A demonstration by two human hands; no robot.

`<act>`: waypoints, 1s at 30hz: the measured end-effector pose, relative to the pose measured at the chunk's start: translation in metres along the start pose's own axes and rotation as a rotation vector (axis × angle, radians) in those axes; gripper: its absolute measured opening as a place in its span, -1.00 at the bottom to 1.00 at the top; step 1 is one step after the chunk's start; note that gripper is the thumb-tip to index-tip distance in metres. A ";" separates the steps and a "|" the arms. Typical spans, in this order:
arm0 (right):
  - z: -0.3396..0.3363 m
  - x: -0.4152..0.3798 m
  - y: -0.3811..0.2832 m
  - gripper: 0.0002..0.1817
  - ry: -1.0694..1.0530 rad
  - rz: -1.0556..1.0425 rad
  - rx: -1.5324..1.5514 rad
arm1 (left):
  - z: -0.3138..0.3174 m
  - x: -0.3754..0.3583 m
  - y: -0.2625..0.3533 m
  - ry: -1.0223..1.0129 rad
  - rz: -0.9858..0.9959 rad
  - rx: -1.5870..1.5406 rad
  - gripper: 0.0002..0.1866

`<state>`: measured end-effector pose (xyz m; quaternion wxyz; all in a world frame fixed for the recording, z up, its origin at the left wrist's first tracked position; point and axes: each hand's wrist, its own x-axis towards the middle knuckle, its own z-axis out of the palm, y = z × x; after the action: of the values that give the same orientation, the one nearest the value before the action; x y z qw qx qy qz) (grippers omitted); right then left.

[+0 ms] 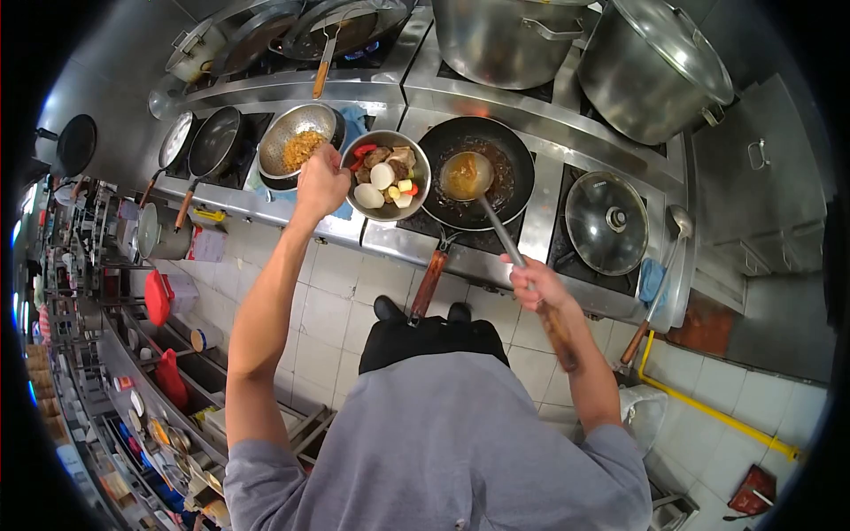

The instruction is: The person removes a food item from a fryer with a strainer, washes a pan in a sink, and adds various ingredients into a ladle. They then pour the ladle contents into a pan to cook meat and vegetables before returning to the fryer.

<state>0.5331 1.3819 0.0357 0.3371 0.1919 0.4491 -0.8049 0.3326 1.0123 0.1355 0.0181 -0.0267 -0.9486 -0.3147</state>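
Note:
My left hand is closed on the rim of a steel bowl, tilted beside the wok. Inside the bowl lie white rounds, red pieces, brown chunks and yellow pieces of food. My right hand grips the long handle of a ladle, whose head holds orange-brown liquid over the black wok. Dark sauce with bits coats the wok's bottom. The wok's wooden handle points toward my body. Left of the bowl, a strainer carries golden-brown crumbly bits.
Two large steel pots stand at the back right. A glass-lidded pan sits right of the wok, with another ladle beyond it. Pans line the left burners. A yellow pipe crosses the floor at right.

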 end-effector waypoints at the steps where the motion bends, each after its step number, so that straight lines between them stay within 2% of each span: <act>1: -0.007 -0.002 -0.004 -0.57 -0.093 0.029 0.132 | 0.001 0.000 0.000 0.002 0.003 0.004 -0.83; 2: -0.007 0.004 -0.005 -0.58 -0.014 -0.034 -0.142 | 0.003 0.001 -0.005 -0.003 0.007 -0.006 -0.83; 5: -0.021 0.033 0.016 -0.57 0.407 -0.613 -1.103 | -0.002 -0.002 -0.001 -0.019 -0.026 -0.023 -0.83; 6: -0.023 0.032 0.011 -0.55 0.437 -0.550 -1.125 | -0.004 -0.005 0.001 -0.009 -0.014 -0.004 -0.83; 9: -0.006 0.009 0.001 -0.57 0.326 -0.174 -0.763 | -0.009 -0.010 0.006 0.040 0.013 0.035 -0.83; 13: -0.024 0.014 -0.003 -0.63 -0.211 0.089 0.526 | -0.007 -0.012 0.000 0.038 -0.022 0.021 -0.80; 14: -0.021 0.016 -0.009 -0.60 -0.220 0.067 0.508 | -0.006 -0.011 -0.003 0.028 -0.029 0.013 -0.80; 17: -0.001 0.026 0.006 -0.57 0.233 -0.198 -0.521 | -0.003 -0.011 -0.010 0.033 -0.020 0.010 -0.81; 18: 0.009 0.018 0.011 -0.56 0.359 -0.233 -0.743 | -0.003 -0.014 -0.007 0.043 -0.005 0.023 -0.82; 21: 0.034 -0.010 0.010 -0.56 0.211 -0.085 -0.315 | -0.002 -0.014 -0.006 0.079 0.029 0.044 -0.83; 23: 0.005 -0.003 0.003 -0.58 -0.044 -0.045 0.072 | 0.003 -0.010 -0.009 0.086 0.053 0.086 -0.81; 25: -0.014 0.016 0.002 -0.61 -0.070 -0.030 0.141 | 0.008 -0.009 -0.007 0.074 0.067 0.123 -0.82; 29: 0.020 0.004 0.019 -0.60 0.173 -0.091 -0.126 | 0.011 -0.003 -0.001 0.071 0.078 0.115 -0.83; 30: 0.018 -0.005 0.013 -0.60 0.114 -0.054 0.006 | 0.008 -0.003 0.006 0.038 0.053 0.113 -0.83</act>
<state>0.5458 1.3640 0.0409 0.2883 0.2262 0.4702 -0.8029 0.3359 1.0223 0.1324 0.0462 -0.0447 -0.9634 -0.2602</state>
